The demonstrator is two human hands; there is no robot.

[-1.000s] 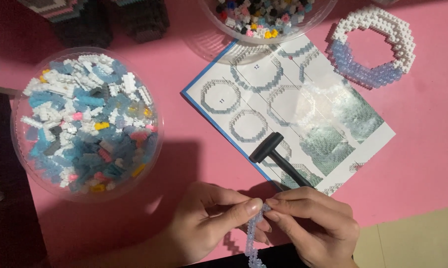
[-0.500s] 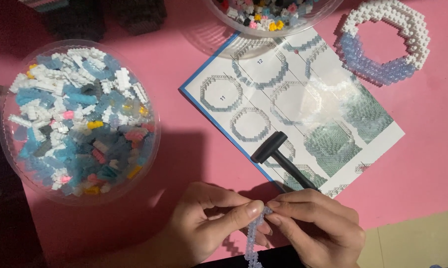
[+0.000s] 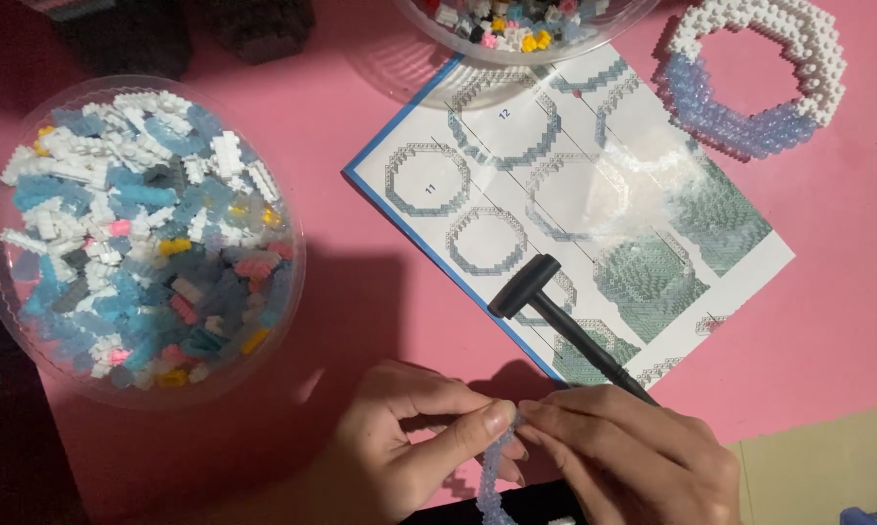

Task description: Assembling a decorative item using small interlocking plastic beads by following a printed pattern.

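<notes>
My left hand (image 3: pixel 409 442) and my right hand (image 3: pixel 633 457) meet at the bottom of the head view, fingertips pinching a narrow curved strip of pale blue translucent micro bricks (image 3: pixel 494 476). The strip hangs down between the two hands and runs out of the frame. Just above my right hand lies a small black hammer tool (image 3: pixel 555 316) on a printed instruction sheet (image 3: pixel 516 175) showing ring-shaped build steps. Both hands rest low over the pink mat (image 3: pixel 827 292).
A round clear tub (image 3: pixel 25 345) of blue, white, pink and yellow bricks sits at left. Another clear bowl (image 3: pixel 555 44) of mixed bricks is at the top edge. A finished white and pale blue brick ring (image 3: pixel 749 73) lies top right. Dark blocks (image 3: pixel 195 29) stand top left.
The view has shifted slightly, so the tub and sheet sit a little lower and leftward. My hands keep pinching the strip with only small finger movements.
</notes>
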